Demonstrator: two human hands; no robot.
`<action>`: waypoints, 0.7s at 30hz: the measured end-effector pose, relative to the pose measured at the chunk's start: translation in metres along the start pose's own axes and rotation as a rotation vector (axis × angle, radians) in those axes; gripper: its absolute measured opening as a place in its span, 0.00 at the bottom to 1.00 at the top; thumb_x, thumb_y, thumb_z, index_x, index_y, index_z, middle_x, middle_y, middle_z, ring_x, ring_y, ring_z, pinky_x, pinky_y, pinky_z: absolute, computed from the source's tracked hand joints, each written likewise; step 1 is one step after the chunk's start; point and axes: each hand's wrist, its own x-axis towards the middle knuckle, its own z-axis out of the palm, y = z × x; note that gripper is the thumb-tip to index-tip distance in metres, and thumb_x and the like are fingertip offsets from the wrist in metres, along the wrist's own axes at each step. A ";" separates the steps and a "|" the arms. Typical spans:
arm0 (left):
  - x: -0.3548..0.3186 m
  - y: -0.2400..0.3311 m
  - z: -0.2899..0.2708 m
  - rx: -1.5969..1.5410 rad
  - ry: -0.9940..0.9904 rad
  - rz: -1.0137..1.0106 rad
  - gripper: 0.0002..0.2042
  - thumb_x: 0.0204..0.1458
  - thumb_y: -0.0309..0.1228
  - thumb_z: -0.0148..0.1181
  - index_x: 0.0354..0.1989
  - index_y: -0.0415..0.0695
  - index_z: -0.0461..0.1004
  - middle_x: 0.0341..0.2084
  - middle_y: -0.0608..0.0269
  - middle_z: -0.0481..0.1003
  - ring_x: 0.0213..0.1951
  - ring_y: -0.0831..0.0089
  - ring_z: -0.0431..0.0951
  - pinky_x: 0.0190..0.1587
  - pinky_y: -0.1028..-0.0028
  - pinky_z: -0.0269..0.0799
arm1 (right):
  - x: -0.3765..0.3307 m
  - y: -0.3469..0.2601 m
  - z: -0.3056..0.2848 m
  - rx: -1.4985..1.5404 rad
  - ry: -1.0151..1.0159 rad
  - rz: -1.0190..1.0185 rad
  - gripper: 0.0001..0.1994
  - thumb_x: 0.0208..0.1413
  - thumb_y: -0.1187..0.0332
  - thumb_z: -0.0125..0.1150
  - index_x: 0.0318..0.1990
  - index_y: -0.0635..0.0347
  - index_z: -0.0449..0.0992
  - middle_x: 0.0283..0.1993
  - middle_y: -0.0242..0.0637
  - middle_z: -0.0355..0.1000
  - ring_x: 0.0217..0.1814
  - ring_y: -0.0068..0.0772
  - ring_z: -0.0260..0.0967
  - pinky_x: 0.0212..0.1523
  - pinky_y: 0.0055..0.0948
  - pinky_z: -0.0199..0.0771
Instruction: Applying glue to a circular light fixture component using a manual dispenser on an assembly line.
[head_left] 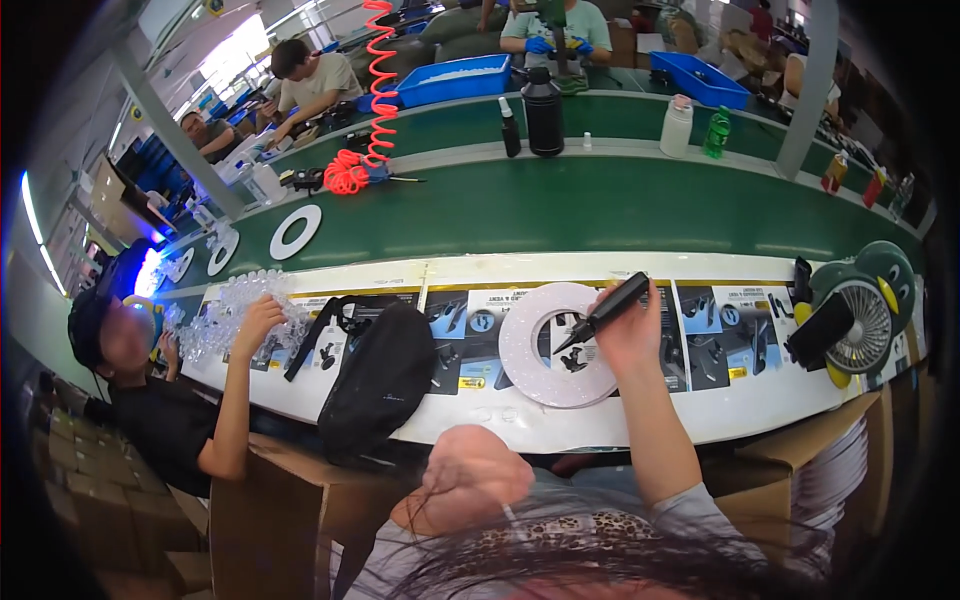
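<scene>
My right hand [632, 325] is wrapped round a slim black bottle with a pointed nozzle [610, 310], held at a slant. Its tip points down and left, over the hole of a white ring-shaped disc [530, 372]. That disc lies on the white bench in front of me and seems to be a stack of several rings. Close to my chest, off the bench edge, my left hand [478, 465] is bent inward; its fingers are hidden. Left of the rings lies a black pouch [380, 375] with a strap.
A fan [860, 325] stands at the bench's right end. Clear plastic parts [245, 315] are heaped at left, near a co-worker in black [165, 420]. Behind runs a green conveyor belt [480, 210] carrying white rings [296, 231]. A red coiled hose [380, 90] hangs over it.
</scene>
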 end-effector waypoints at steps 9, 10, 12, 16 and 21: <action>-0.031 -0.057 -0.006 -0.057 0.897 -0.647 0.11 0.63 0.33 0.43 0.30 0.40 0.65 0.22 0.64 0.64 0.20 0.79 0.61 0.21 0.82 0.57 | 0.002 -0.001 -0.005 -0.041 -0.076 -0.003 0.19 0.61 0.50 0.42 0.36 0.56 0.72 0.34 0.36 0.72 0.39 0.35 0.69 0.45 0.38 0.66; -0.029 -0.058 -0.010 -0.040 0.904 -0.647 0.11 0.63 0.33 0.43 0.30 0.40 0.65 0.22 0.64 0.64 0.20 0.79 0.61 0.21 0.82 0.57 | 0.003 -0.001 -0.005 -0.064 -0.073 -0.007 0.21 0.61 0.50 0.39 0.36 0.56 0.72 0.34 0.36 0.72 0.39 0.36 0.68 0.45 0.38 0.65; -0.029 -0.063 -0.018 -0.141 0.945 -0.688 0.12 0.64 0.34 0.42 0.30 0.41 0.65 0.23 0.66 0.65 0.22 0.81 0.60 0.23 0.82 0.57 | 0.001 -0.001 0.000 -0.068 -0.038 -0.007 0.21 0.61 0.50 0.39 0.36 0.57 0.72 0.33 0.36 0.71 0.39 0.36 0.68 0.45 0.38 0.65; -0.035 -0.069 -0.025 -0.201 0.959 -0.675 0.11 0.64 0.34 0.43 0.32 0.41 0.65 0.26 0.65 0.67 0.21 0.81 0.63 0.24 0.82 0.59 | -0.002 0.000 0.005 -0.081 0.000 -0.022 0.21 0.61 0.50 0.39 0.35 0.57 0.71 0.33 0.36 0.71 0.38 0.35 0.67 0.44 0.38 0.65; -0.034 -0.066 -0.024 -0.169 0.984 -0.712 0.11 0.64 0.34 0.43 0.31 0.42 0.65 0.22 0.67 0.64 0.22 0.82 0.60 0.24 0.83 0.57 | 0.000 0.002 0.003 -0.055 -0.037 0.006 0.20 0.61 0.50 0.42 0.36 0.58 0.72 0.33 0.38 0.71 0.38 0.36 0.66 0.44 0.37 0.65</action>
